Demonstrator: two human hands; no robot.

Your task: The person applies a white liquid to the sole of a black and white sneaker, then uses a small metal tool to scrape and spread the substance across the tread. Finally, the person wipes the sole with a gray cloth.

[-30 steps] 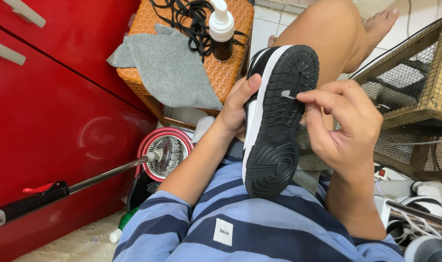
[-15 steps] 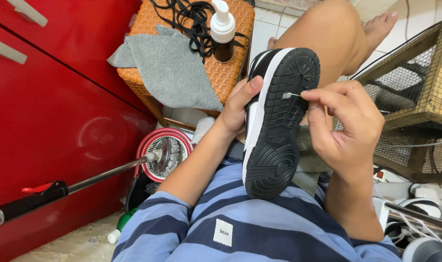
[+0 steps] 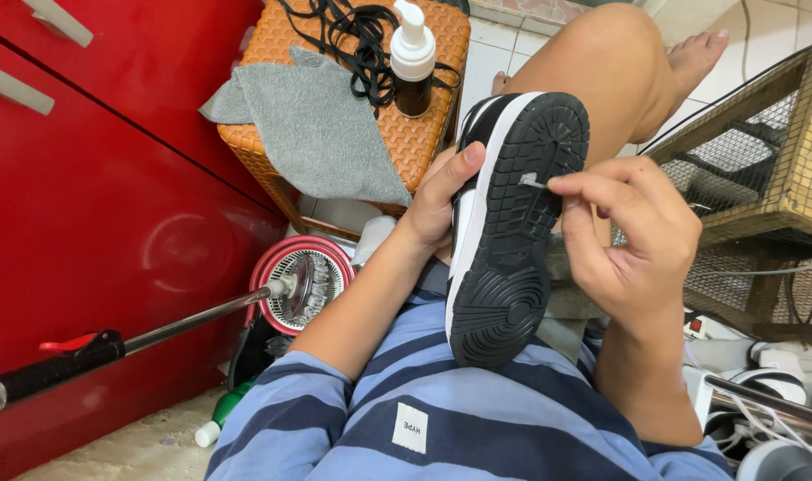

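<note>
Sneaker (image 3: 510,233) stands sole-up between both hands, its long axis running heel-near to toe-far. Left hand (image 3: 441,200) grips its side edge; right hand (image 3: 633,232) pinches a thin pick (image 3: 535,183) into the tread. Beyond them, a wicker stool (image 3: 424,134).

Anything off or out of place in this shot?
One oddity: a small pale bit sits in the black sole tread of the sneaker, at the right hand fingertips. The left hand holds the shoe's side. The grey cloth hangs over the wicker stool edge. No spill.
</note>
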